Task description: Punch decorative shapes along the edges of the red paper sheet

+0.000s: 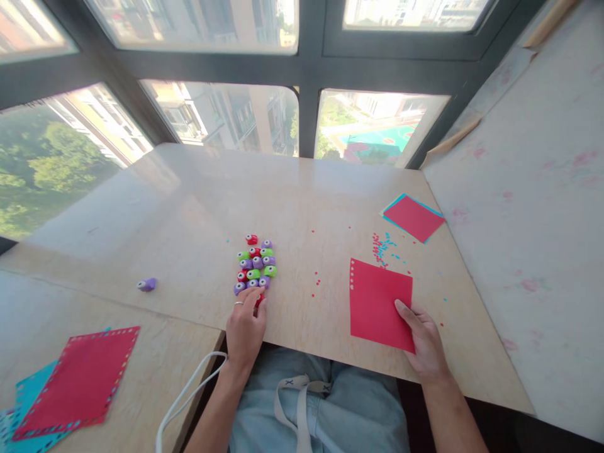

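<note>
My left hand [246, 327] reaches to the near end of a cluster of small paper punches [255, 264] in red, green and purple; its fingers are curled around a red punch [259, 301] that is mostly hidden. My right hand [425, 340] holds the near right corner of a red paper sheet [377, 302] lying flat on the table, thumb on top. The sheet has a row of punched holes along its left edge.
A lone purple punch [147, 284] lies to the left. Red and blue paper sheets [414, 218] sit at the far right, with punched confetti [382, 246] nearby. Hole-edged red and blue sheets [75, 384] lie on the lower table [155, 371] at left. Windows stand behind the table.
</note>
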Demonstrator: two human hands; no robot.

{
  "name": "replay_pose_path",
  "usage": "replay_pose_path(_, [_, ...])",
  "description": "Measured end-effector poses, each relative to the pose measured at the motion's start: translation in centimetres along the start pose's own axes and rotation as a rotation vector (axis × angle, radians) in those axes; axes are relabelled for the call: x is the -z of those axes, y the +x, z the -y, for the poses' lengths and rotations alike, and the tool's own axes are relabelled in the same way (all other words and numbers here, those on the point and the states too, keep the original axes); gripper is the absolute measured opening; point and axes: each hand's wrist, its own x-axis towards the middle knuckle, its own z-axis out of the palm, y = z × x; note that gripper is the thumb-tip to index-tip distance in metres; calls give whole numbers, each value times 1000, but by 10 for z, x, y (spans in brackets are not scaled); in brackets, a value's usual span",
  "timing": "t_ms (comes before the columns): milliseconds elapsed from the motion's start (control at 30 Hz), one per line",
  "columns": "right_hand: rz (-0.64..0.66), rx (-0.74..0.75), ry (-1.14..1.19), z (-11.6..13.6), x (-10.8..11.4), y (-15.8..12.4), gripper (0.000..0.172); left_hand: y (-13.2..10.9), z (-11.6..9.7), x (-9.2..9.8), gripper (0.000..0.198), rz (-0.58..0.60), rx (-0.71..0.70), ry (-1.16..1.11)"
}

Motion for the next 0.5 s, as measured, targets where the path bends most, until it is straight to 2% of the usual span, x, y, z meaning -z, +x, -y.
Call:
replay_pose_path(200, [-53,-15,23,-1,0,0,44,-1,-1,9,22,-82,37,27])
replay_pose_path(367, [-76,-23,20,-1,0,1,45,18,-3,12,33,-242,-64,108])
replay_pose_path(433, [-83,-38,19,-1,0,1,46,28,-5,8,42,-193,-131,195])
replay_pose_path(500, [-85,-54,19,0,0,0,46,37,-10,1,45,-52,-257,260])
